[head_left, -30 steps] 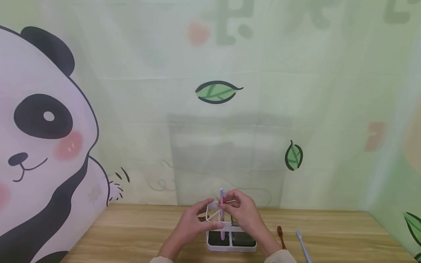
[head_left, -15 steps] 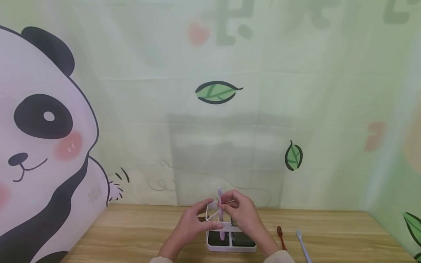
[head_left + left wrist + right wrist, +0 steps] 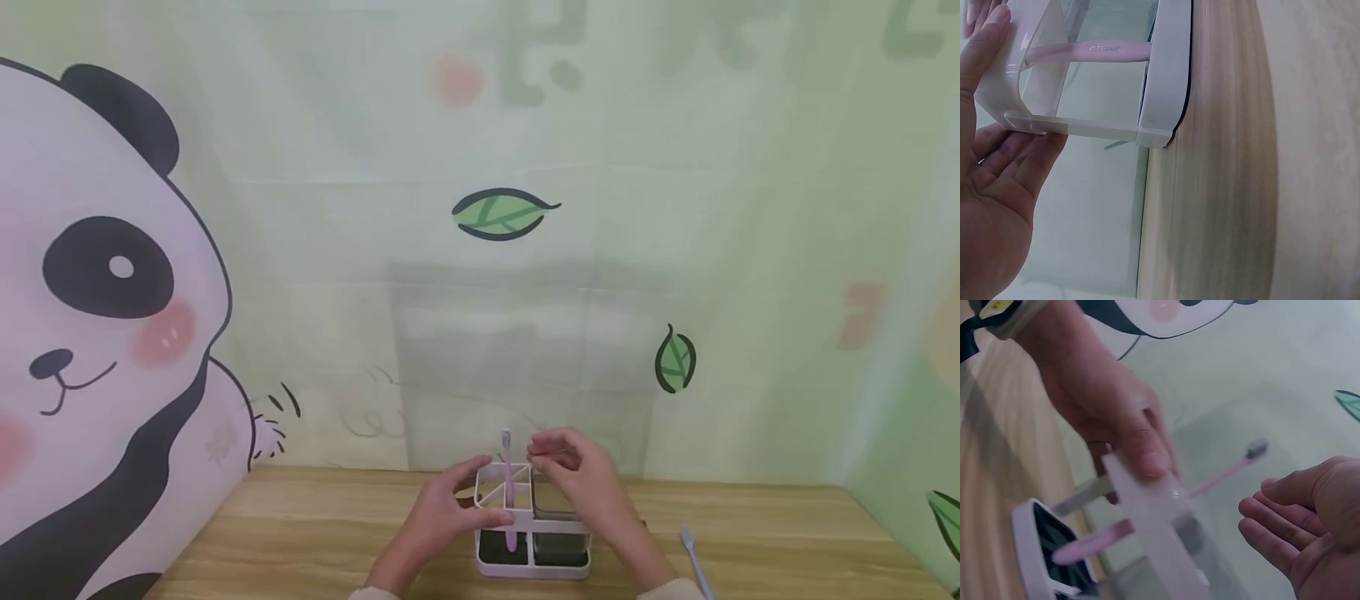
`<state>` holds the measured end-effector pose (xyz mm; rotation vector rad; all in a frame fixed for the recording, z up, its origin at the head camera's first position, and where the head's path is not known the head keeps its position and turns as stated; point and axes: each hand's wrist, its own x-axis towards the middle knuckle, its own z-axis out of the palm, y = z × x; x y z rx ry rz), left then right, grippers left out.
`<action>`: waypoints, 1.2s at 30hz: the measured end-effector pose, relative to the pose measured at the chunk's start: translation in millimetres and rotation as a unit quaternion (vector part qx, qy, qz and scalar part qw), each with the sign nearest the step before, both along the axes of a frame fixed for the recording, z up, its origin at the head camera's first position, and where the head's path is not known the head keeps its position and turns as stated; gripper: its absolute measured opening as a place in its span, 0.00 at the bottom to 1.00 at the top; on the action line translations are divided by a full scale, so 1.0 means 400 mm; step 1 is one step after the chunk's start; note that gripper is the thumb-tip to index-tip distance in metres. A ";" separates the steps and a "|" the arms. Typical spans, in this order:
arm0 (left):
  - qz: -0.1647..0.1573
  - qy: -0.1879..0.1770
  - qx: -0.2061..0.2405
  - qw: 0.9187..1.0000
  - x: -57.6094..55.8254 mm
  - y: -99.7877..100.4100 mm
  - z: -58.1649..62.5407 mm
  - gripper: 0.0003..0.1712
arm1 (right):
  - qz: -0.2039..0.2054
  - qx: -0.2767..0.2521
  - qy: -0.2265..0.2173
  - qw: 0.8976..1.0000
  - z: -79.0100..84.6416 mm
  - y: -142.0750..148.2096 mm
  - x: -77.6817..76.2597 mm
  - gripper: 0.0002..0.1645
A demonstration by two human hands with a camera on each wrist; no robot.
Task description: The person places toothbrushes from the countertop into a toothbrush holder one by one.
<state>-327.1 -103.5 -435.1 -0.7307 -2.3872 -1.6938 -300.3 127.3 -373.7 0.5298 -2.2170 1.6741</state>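
Note:
A white toothbrush holder with a divided top rack and a dark base pad stands on the table. My left hand grips its left side, thumb on the front of the rack and fingers behind. A pink toothbrush stands in a left-hand compartment, bristles up; in the left wrist view the handle reaches down to the base. Just right of the brush is my right hand, touching nothing, its fingers loosely extended. A clear cup sits in the holder's right section, partly covered by that hand.
A light blue toothbrush lies on the wooden table to the right. Only a tiny dark bit shows beside the right forearm, where the brown brush lay. Behind stands a printed cloth backdrop with a panda.
My right hand has let go of the pink toothbrush and moved right, now covering most of the brown brush. My left hand keeps its grip on the holder. The head view has shifted slightly.

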 end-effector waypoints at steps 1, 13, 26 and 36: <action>-0.003 -0.003 0.003 1.000 0.000 0.001 -0.001 0.50 | -0.002 0.000 -0.001 1.000 0.006 0.012 0.004 0.13; -0.012 -0.013 0.013 1.000 0.004 0.007 -0.005 0.50 | -0.069 0.056 -0.003 0.996 0.060 0.178 0.048 0.17; -0.002 -0.003 0.004 1.000 0.007 0.002 0.000 0.51 | -0.111 0.104 -0.019 0.988 0.065 0.266 0.089 0.19; -0.005 -0.003 0.010 1.000 0.007 0.000 0.000 0.50 | -0.116 0.111 -0.093 0.983 0.044 0.304 0.099 0.24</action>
